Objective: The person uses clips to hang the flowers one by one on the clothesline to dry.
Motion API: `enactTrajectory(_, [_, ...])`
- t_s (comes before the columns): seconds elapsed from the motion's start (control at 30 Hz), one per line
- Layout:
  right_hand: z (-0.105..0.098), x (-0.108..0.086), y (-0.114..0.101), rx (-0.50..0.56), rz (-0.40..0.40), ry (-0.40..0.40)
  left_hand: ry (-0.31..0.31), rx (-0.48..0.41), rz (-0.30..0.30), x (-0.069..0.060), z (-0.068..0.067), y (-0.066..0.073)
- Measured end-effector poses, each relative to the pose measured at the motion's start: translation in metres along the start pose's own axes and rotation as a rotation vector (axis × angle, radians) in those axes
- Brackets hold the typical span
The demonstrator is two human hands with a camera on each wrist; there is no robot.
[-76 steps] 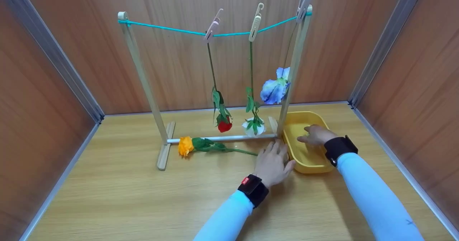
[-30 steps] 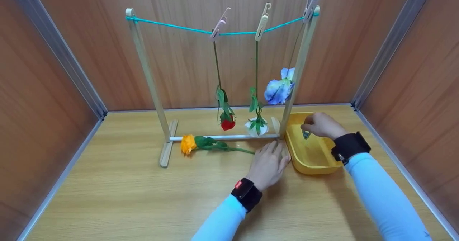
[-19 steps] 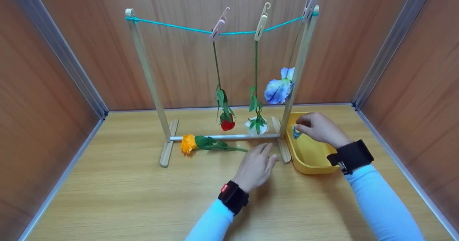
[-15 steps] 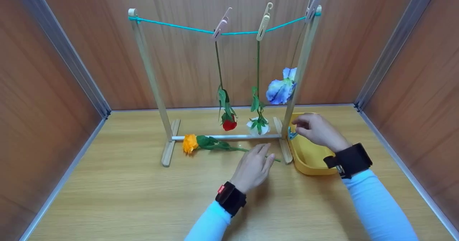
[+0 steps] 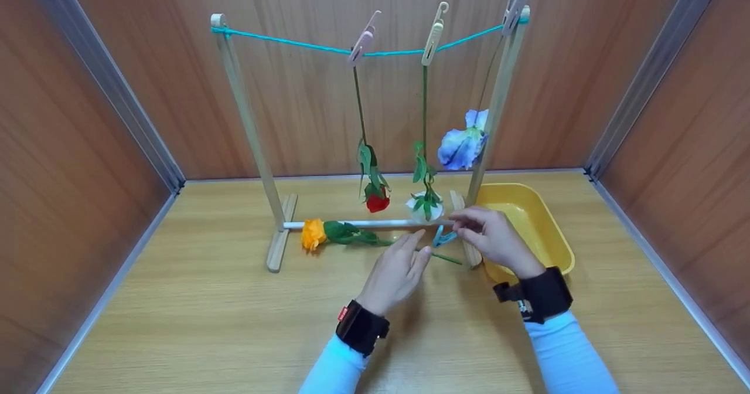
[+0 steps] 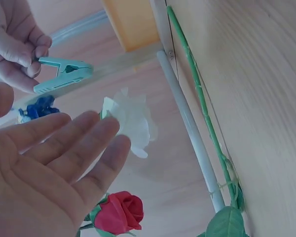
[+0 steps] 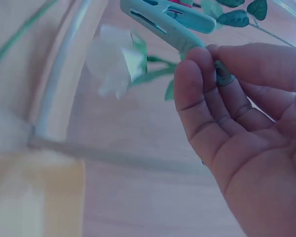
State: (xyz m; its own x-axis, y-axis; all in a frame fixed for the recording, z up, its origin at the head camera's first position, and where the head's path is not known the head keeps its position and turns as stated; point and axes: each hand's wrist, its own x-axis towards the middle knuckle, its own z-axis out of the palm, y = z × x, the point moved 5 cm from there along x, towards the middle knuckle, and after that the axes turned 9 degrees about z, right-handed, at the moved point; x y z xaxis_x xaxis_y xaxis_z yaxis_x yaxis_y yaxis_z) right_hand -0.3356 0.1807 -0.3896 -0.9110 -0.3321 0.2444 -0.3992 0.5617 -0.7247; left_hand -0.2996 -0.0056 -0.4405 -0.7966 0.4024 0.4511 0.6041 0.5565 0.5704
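My right hand (image 5: 495,238) pinches a teal clothespin (image 5: 443,237) by its hook end, clear of the yellow tray. In the right wrist view the clothespin (image 7: 172,22) sticks out beyond the thumb and fingertips. My left hand (image 5: 394,274) hovers with extended fingers over the stem of an orange flower (image 5: 314,234), which lies on the table. Its palm (image 6: 34,187) shows nothing held in the left wrist view. A red rose (image 5: 377,199), a white flower (image 5: 425,206) and a blue flower (image 5: 463,142) hang upside down from pegs on a turquoise cord (image 5: 293,43).
The cord runs between two wooden posts (image 5: 252,130) joined low down by a white bar (image 5: 375,224). Right of the rack stands the yellow tray (image 5: 556,235). Wooden panels (image 5: 293,118) enclose the table at the back and sides.
The right hand reached into the tray, came out with the teal clothespin and moved left toward the left hand. The left hand shifted left from the rack's right foot, uncovering the stem's end.
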Motion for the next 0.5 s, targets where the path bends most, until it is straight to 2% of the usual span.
enactTrajectory(0.33, [0.024, -0.009, 0.0, 0.215, 0.007, 0.036, -0.015, -0.075, -0.013, 0.0, -0.001, -0.003])
enactTrajectory(0.5, [0.029, -0.008, 0.0, 0.286, 0.005, 0.04, 0.018, -0.041, 0.053, 0.001, -0.003, -0.003])
